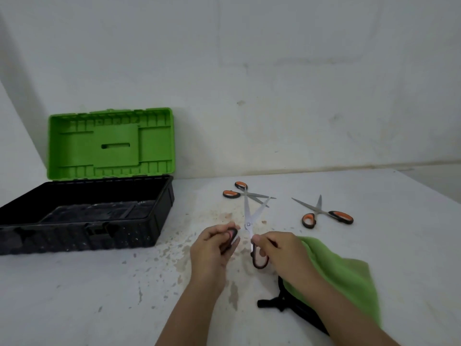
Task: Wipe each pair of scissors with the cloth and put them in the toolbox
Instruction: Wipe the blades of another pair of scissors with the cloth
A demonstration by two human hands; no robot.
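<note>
A pair of scissors (249, 216) with black handles is held above the table, blades spread apart and pointing away from me. My left hand (212, 248) grips its left handle and my right hand (279, 253) pinches the right handle. The green cloth (344, 275) lies on the table under my right forearm. Two more pairs with orange-and-black handles lie further back: one (245, 194) in the middle, one (324, 213) to the right, both with blades apart. The black toolbox (159, 208) stands at the left, its green lid (109, 143) upright and open.
A black strap or tool tray piece (277, 302) lies beside the cloth, partly under my right arm. The white table (99, 295) is stained and speckled in the middle. A white wall rises right behind the toolbox and the table's far edge.
</note>
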